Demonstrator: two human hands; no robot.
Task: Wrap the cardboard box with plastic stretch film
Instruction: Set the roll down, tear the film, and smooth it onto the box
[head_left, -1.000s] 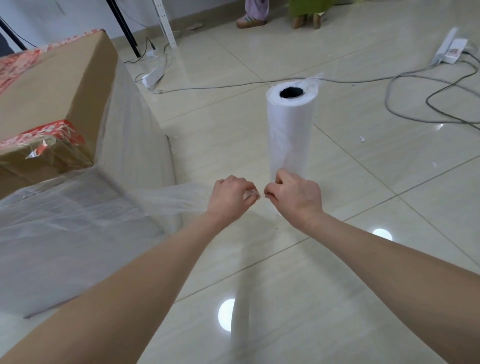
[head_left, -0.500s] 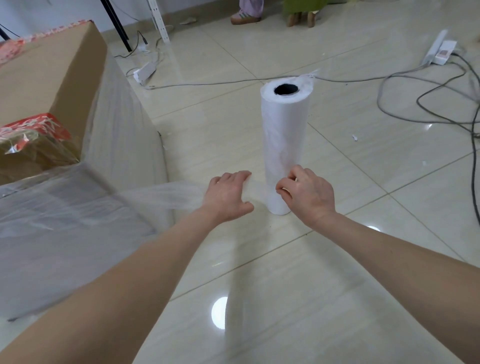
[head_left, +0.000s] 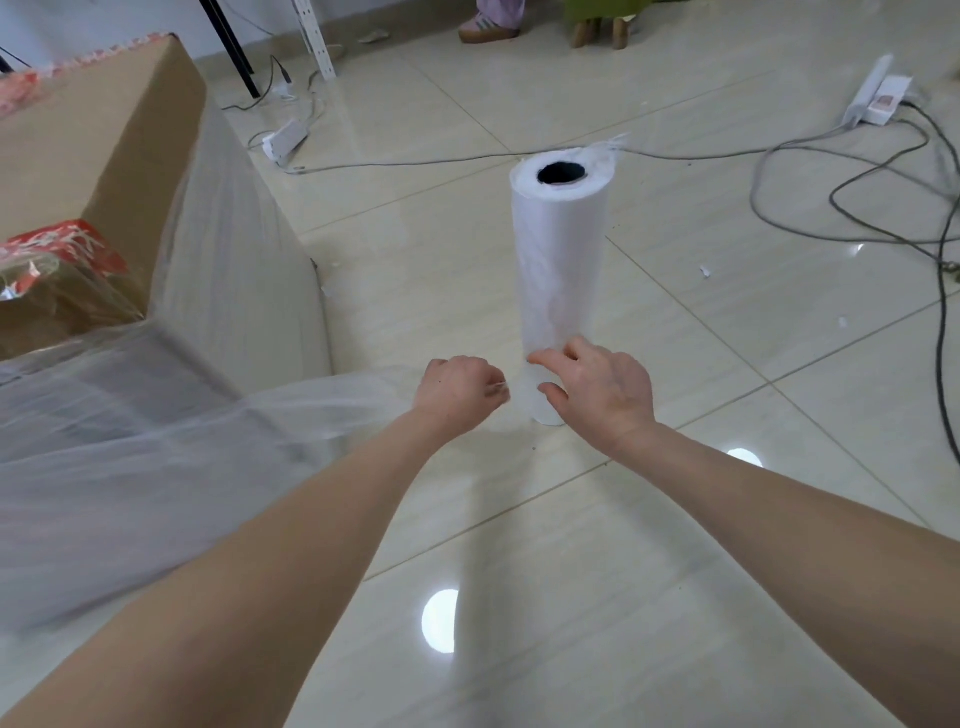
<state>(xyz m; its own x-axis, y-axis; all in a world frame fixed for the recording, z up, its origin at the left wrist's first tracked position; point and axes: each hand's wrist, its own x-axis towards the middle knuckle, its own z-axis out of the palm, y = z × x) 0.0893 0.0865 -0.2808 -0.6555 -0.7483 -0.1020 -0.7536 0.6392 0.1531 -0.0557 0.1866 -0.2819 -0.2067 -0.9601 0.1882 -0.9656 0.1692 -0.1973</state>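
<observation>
**Film stretched between wrapped box and upright roll**

A roll of stretch film (head_left: 558, 270) is standing upright on the glossy tiled floor (head_left: 675, 519) in the middle of the frame, its dark hollow core facing up and a ragged edge of film sticking out at its top rim. The cardboard box (head_left: 93, 156) is sitting at the left of the frame, with red printed tape along its top edges, and its near and right-hand faces are lying under cloudy layers of film. From the box's lower corner a gathered band of film (head_left: 322, 405) is running rightward across the floor toward the base of the roll.

The left hand (head_left: 460, 389) is closing around the end of that band, fingers curled into a loose fist just left of the roll's foot. The right hand (head_left: 597, 387) is spreading open against the lower part of the roll, fingertips touching its side and thumb reaching under toward the left hand; it is not clamping anything.

Gray power cables (head_left: 857, 208) are looping across the right of the frame, leading to a white power strip (head_left: 867, 93) at upper right. A second white power strip (head_left: 284, 139) is lying at upper centre-left, near a black stand leg (head_left: 228, 47). A shoe (head_left: 488, 28) of another person is showing at the top edge.
</observation>
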